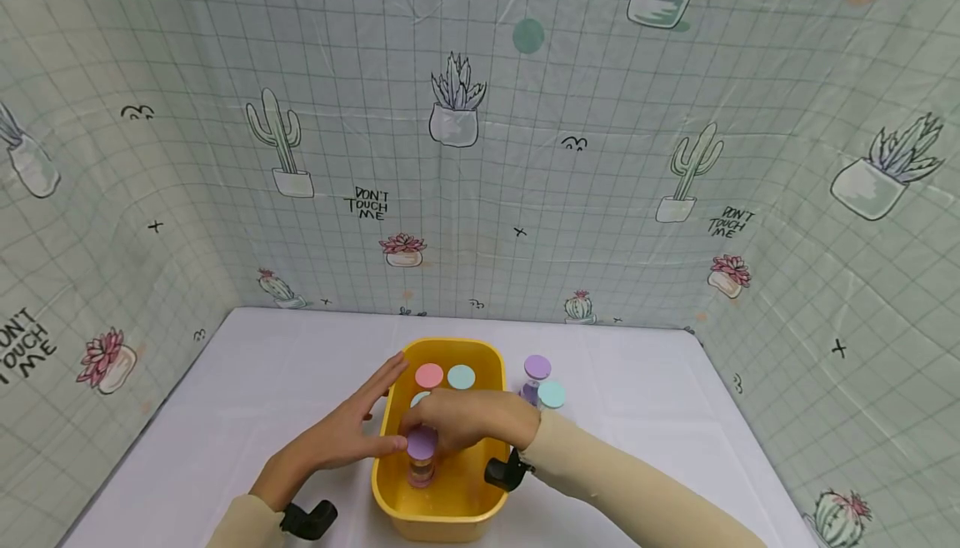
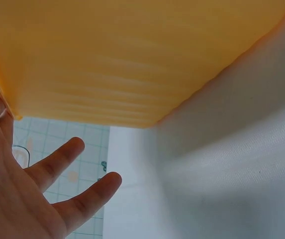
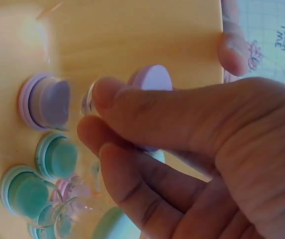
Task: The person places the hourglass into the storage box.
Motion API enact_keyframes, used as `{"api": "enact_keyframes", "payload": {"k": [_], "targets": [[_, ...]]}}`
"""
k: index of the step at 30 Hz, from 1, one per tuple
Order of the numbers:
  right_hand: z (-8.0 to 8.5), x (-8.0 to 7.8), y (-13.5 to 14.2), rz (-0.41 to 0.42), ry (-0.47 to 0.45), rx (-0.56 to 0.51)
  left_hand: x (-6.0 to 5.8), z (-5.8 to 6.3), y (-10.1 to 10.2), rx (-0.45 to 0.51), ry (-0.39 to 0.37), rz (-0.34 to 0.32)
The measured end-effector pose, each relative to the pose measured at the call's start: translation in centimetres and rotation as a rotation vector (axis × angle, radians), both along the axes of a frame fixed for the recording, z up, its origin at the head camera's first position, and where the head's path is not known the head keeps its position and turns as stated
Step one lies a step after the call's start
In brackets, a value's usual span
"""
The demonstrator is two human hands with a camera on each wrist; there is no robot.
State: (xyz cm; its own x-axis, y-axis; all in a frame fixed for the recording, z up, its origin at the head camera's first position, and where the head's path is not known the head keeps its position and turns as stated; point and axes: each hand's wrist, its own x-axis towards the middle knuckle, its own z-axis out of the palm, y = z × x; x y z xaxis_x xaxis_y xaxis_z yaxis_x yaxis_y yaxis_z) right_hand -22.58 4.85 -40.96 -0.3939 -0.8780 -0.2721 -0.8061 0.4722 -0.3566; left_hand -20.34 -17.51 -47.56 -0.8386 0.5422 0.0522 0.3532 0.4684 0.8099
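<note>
Cactus-printed cloth (image 1: 517, 190) rises beyond the yellow bin (image 1: 441, 527) on a white worktop (image 1: 660, 406). Inside the bin, the right hand (image 1: 468, 419) pinches a purple-capped timer (image 1: 422, 443), its grip seemingly around the glass, partly hidden. The left hand (image 1: 348, 431), fingers spread, touches the bin's left side. A pink-capped timer (image 1: 429, 376) and blue-capped timers (image 1: 461, 377) stand at its far end.

At the head view's lower middle, the right hand (image 1: 468, 416) hides part of a pale-blue lid (image 1: 420, 398); its sleeve (image 1: 630, 483) runs off the bottom edge. In the right wrist view, its fingers (image 3: 132, 191) cover much of the purple-lidded jar (image 3: 155, 78), and lower left we cannot count the overlapping jars (image 3: 29, 194).
</note>
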Motion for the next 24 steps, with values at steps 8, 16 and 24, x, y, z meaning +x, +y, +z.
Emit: {"api": "enact_keyframes", "payload": {"k": [8, 16, 24], "targets": [[0.06, 0.10, -0.07, -0.025, 0.019, 0.013, 0.13, 0.13, 0.09, -0.003, -0.007, 0.011], [0.23, 0.39, -0.29, -0.061, 0.065, 0.044, 0.09, 0.17, 0.19, 0.007, 0.011, -0.002], [0.50, 0.52, -0.11, -0.064, 0.070, 0.042, 0.08, 0.17, 0.25, 0.001, 0.011, 0.000]]}}
